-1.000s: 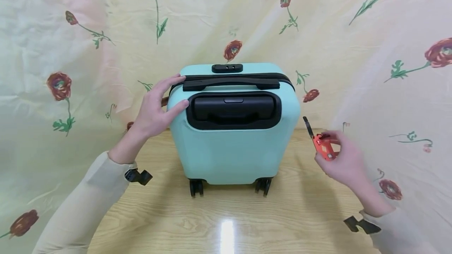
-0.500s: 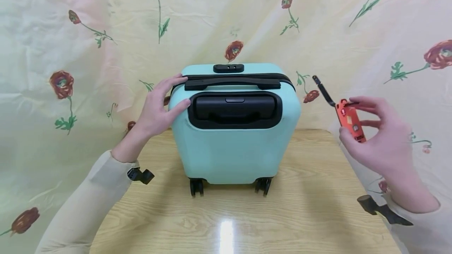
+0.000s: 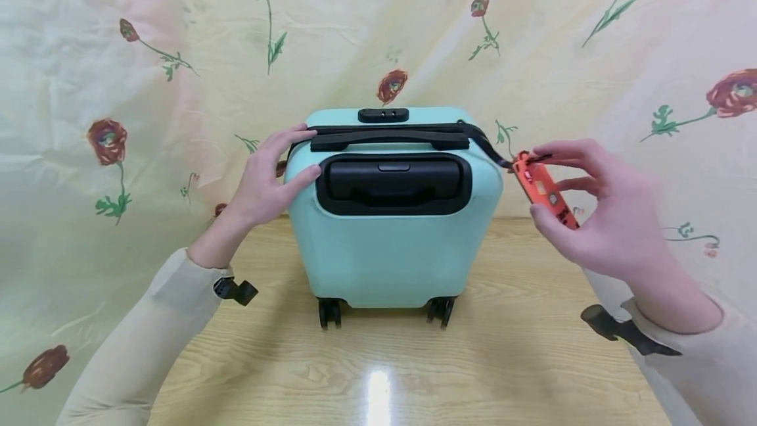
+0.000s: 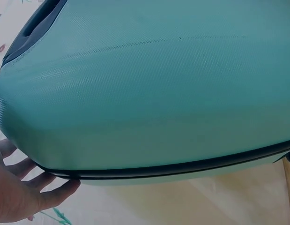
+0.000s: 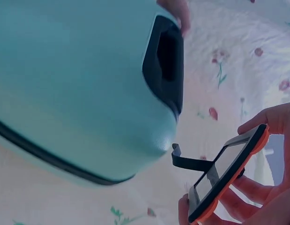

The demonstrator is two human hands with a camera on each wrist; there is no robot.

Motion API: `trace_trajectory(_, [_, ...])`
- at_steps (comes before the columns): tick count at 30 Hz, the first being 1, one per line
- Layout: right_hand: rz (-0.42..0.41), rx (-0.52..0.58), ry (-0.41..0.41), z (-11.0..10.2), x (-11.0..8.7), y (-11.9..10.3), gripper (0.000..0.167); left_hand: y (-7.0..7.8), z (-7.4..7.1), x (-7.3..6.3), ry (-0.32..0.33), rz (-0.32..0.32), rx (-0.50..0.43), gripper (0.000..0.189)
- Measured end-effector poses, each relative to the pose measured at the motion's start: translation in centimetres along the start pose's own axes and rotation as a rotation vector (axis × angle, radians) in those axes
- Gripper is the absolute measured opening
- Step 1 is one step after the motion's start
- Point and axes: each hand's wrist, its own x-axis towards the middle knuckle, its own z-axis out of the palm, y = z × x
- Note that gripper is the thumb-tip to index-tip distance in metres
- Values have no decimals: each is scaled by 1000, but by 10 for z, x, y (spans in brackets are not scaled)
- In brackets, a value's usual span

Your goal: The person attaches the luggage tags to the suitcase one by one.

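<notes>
A mint-green suitcase stands upright, its black carry handle on top. My left hand clasps the upper left corner, thumb on the broad face; in the left wrist view its fingertips lie at the black seam. My right hand pinches an orange luggage tag by its edges, to the right of the suitcase. From the tag a black strap arcs up left, its free end overlapping the handle's right end. The right wrist view shows the tag's pale window side and the strap end close to the suitcase corner.
The suitcase rests on black wheels on a wood-grain tabletop. A flowered cloth hangs behind and along both sides. A black combination lock sits at the suitcase's top back, and a recessed pull handle faces front.
My right hand first rose to the right with the luggage tag, then came back left, bringing the strap over the suitcase's upper right corner. The left hand stays on its corner.
</notes>
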Motion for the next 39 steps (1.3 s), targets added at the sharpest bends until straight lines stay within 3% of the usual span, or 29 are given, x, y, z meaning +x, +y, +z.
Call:
trace_trajectory(11, [-134, 63, -173, 19, 31, -28, 64, 5, -13, 6, -53, -7, 2, 54])
trace_trajectory(19, [-173, 107, -249, 27, 40, -37, 64, 3, -22, -5, -47, -21, 0, 54])
trace_trajectory(25, [-126, 153, -249, 26, 40, -39, 60, 4, -23, -11, -59, -20, 5, 55])
trace_trajectory(30, [-91, 156, -234, 22, 46, -38, 60, 3, -21, -6, -72, -11, 13, 55])
trace_trajectory(34, [-53, 79, -268, 19, 54, -37, 59, 4, -21, 0, -95, -23, 32, 56])
trace_trajectory(39, [42, -12, -317, 17, 66, -39, 54, 11, -20, 10, -141, -15, 122, 57])
